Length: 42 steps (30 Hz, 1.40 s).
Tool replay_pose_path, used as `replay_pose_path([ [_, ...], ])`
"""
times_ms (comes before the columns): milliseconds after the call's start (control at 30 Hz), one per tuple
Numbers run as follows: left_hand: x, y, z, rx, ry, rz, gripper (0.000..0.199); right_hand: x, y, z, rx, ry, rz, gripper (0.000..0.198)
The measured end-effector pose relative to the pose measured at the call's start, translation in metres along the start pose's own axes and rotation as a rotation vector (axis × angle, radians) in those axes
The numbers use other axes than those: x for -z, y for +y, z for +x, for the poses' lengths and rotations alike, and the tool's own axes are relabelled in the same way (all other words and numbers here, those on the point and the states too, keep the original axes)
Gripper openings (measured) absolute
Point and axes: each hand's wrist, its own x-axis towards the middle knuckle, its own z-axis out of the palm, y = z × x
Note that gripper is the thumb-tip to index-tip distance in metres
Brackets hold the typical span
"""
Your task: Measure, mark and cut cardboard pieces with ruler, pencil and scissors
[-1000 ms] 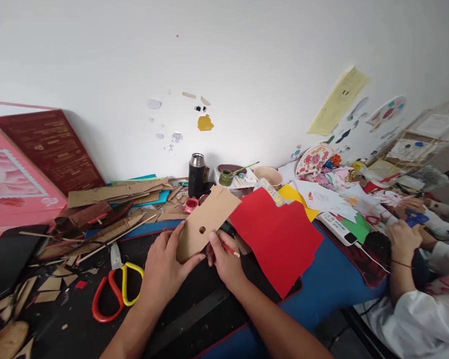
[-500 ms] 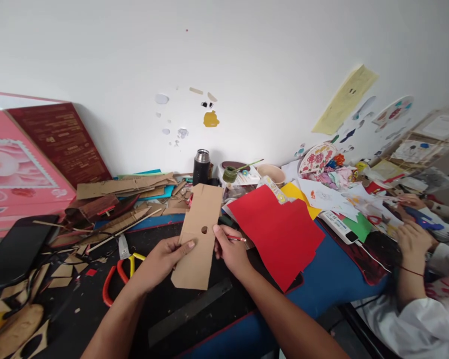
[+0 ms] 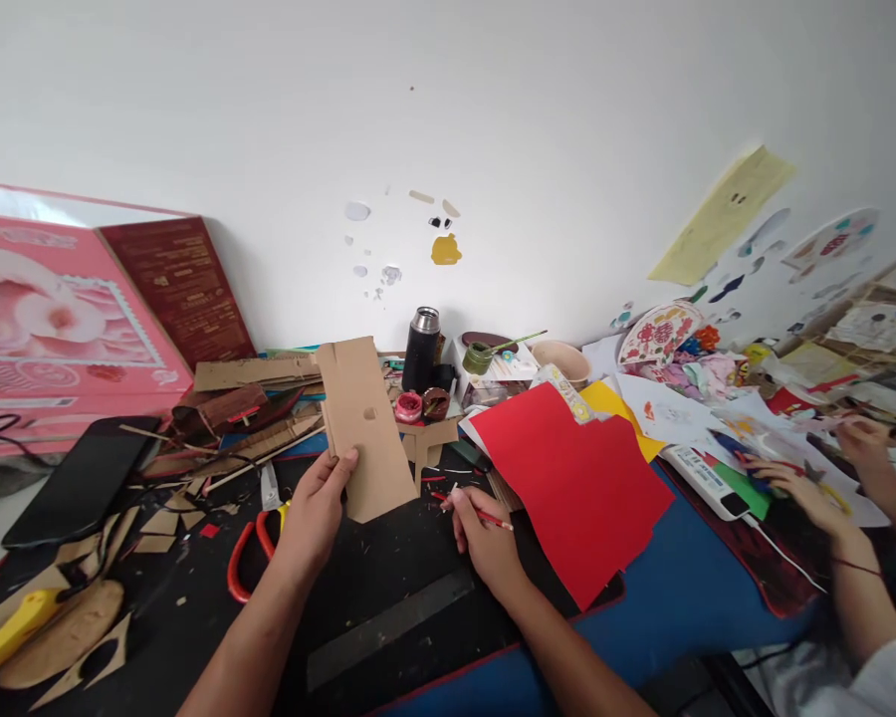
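Note:
My left hand [image 3: 321, 503] grips the lower left edge of a long cardboard piece [image 3: 369, 458], thumb on its face. The piece is tilted upright and has one small round hole in it. My right hand [image 3: 482, 538] is closed around a red pencil [image 3: 497, 520], apart from the cardboard and above the black mat. A small white bit shows at its fingertips; I cannot make out what it is. Red-and-yellow-handled scissors [image 3: 250, 558] lie beside my left forearm. A dark flat ruler-like strip [image 3: 392, 627] lies on the mat between my forearms.
Red paper [image 3: 567, 488] lies to the right, near a white power strip [image 3: 706, 483]. Behind stand a black thermos [image 3: 422, 349] and small paint jars [image 3: 408, 405]. A phone [image 3: 82, 478] and cardboard scraps [image 3: 168, 523] are at left. Another person's hands [image 3: 798, 488] work at far right.
My left hand has swung the cardboard leftward and turned it. My right hand has let go of the cardboard's edge, keeping the pencil. The view has shifted slightly; the other person's hands have moved.

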Motion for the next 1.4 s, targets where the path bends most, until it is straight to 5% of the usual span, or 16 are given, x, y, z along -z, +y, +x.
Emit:
replay_pose_path([
  [300, -0.003, 0.000, -0.006, 0.077, -0.003, 0.059, 0.064, 0.003, 0.005, -0.002, -0.029, 0.118, 0.024, 0.066],
  [700, -0.002, -0.001, -0.003, 0.034, -0.018, 0.139, 0.057, 0.001, 0.012, -0.004, -0.030, -0.038, -0.071, 0.063],
  [1400, -0.009, 0.004, -0.007, 0.101, 0.001, 0.141, 0.062, 0.003, 0.015, -0.005, -0.022, -0.075, -0.112, 0.059],
])
